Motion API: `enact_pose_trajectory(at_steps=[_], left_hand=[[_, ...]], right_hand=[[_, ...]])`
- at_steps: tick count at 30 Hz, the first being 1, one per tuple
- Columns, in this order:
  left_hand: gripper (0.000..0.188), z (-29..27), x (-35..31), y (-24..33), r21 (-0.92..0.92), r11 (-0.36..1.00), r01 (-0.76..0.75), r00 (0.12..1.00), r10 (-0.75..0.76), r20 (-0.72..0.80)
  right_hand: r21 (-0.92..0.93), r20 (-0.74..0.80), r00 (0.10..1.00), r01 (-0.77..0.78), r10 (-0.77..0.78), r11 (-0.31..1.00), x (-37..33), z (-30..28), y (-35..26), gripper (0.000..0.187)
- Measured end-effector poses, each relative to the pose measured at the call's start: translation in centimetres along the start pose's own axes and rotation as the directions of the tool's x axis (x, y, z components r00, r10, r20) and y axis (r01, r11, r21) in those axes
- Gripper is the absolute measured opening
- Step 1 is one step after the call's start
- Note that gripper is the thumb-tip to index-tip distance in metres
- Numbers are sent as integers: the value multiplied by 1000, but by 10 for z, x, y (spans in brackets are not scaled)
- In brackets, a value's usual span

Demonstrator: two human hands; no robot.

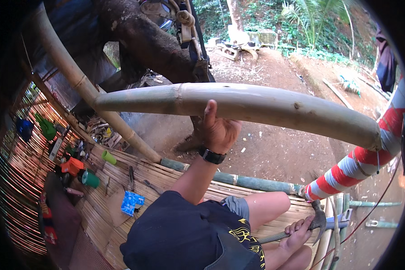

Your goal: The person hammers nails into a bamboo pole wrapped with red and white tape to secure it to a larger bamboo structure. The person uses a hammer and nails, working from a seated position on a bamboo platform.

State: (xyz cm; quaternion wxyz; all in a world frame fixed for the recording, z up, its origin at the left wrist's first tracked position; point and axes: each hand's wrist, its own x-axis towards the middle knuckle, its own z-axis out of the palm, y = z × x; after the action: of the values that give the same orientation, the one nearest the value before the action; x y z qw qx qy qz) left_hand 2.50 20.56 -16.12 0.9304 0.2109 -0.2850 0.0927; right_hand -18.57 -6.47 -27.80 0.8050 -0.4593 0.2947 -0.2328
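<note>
A thick bamboo pole (256,102) runs across the view at chest height, its left end against a slanting bamboo post (76,78) and its right end at a red-and-white wrapped post (346,173). My left hand (222,132), with a dark watch at the wrist, holds the pole from below. Its thumb points up along the near side; the other fingers are partly hidden by the pole. Low at the right, my right hand (297,234) grips a claw hammer (318,221) by the handle, close under the head. The hammer head lies near the wrapped post's foot.
I sit on a bamboo-slat floor (162,177) edged by a green bamboo rail (243,181). A blue packet (132,202), a teal cup (90,179) and a green cup (108,157) lie at the left. A blue-handled saw (342,219) is beside the hammer. Bare earth spreads beyond.
</note>
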Motion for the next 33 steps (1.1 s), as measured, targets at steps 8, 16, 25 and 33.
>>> enact_pose_trajectory(at_steps=[8, 16, 25, 33], left_hand=[[49, -3, -1, -5, -1, 999, -47, 990, 47, -130], [48, -14, 0, 3, 16, 1000, 11, 998, -12, 67], [61, -11, -23, -28, 120, 991, -66, 998, 67, -2], [56, 21, -10, -83, 189, 982, -22, 996, 37, -78]], right_hand=[[-65, -12, 1000, 10, -11, 998, 1, 3, 6, 29], [-51, 16, 1000, -4, 5, 999, -2, 8, 9, 39], [-48, -9, 1000, -17, 17, 999, -4, 13, 9, 41], [-43, 5, 1000, -13, 14, 999, -1, 3, 9, 28]])
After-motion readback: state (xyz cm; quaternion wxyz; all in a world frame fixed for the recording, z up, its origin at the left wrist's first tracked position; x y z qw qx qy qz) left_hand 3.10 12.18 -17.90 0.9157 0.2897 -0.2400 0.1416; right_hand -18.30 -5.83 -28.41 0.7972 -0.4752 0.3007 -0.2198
